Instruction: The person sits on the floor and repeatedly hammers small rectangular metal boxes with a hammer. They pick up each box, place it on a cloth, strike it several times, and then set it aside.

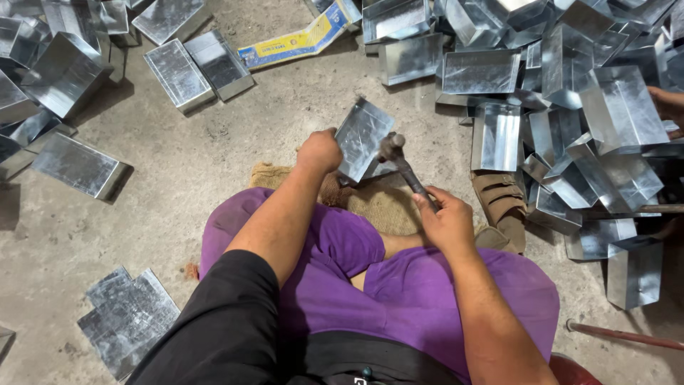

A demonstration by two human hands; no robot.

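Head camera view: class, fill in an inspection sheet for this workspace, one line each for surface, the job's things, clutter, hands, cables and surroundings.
Surface: bare concrete floor, dusty; a burlap sack lies under the work.
Job's things: a folded galvanised sheet-metal piece, held tilted; a hammer with its head at the piece's right edge.
Clutter: heap of finished metal boxes on the right, more boxes on the left, flat metal sheets bottom left, a yellow and blue carton.
Hands: left hand grips the piece; right hand grips the hammer handle.
Cables: nothing seen.
Surroundings: another person's hand at the right edge; a sandal; a metal rod.
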